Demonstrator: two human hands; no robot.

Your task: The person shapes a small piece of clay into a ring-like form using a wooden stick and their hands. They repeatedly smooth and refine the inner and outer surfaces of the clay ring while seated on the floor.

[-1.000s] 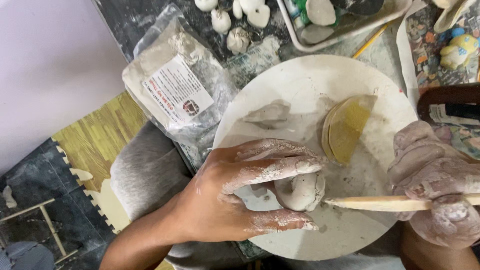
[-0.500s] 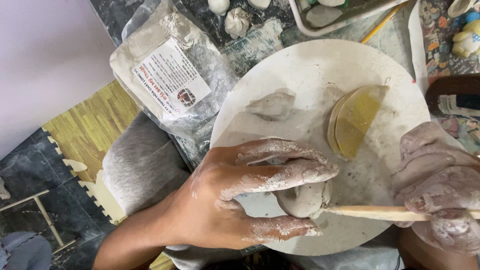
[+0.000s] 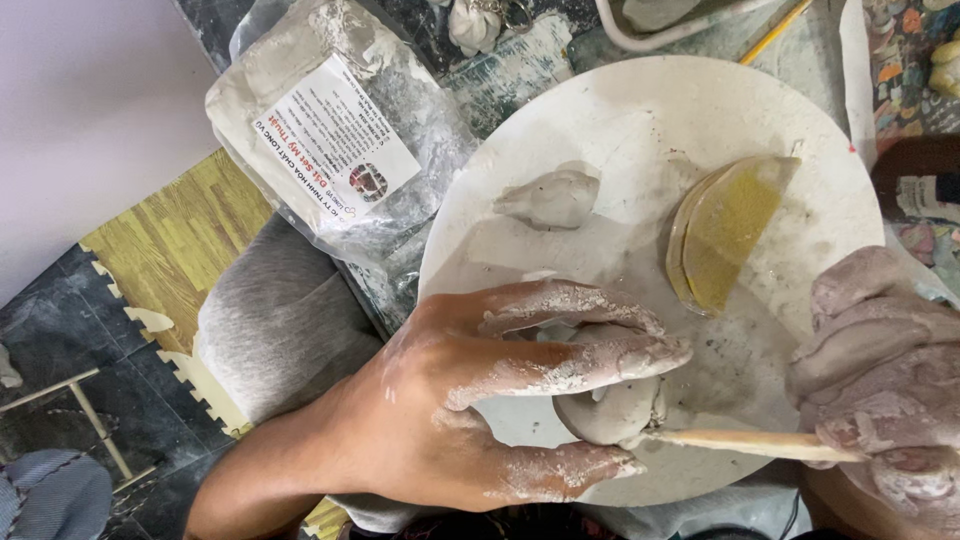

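Note:
My left hand (image 3: 480, 400), smeared with pale clay, rests over a small grey clay piece (image 3: 610, 410) on a round white board (image 3: 700, 110), fingers curled around it. My right hand (image 3: 880, 380), coated in clay, grips a thin wooden modelling stick (image 3: 740, 443) whose tip touches the clay piece from the right. A smaller lump of clay (image 3: 555, 198) lies further up the board. A yellow half-round sponge (image 3: 725, 230) sits on the board's right side.
A clear plastic bag of clay with a white label (image 3: 330, 150) lies left of the board. Small white clay figures (image 3: 472, 25) and a tray edge (image 3: 660, 30) are at the top. My grey-clothed knee (image 3: 270, 330) and foam floor mats (image 3: 170, 250) show below left.
The view has shifted closer, so the board and hands sit lower and larger. My hands keep the same hold on the clay piece and stick.

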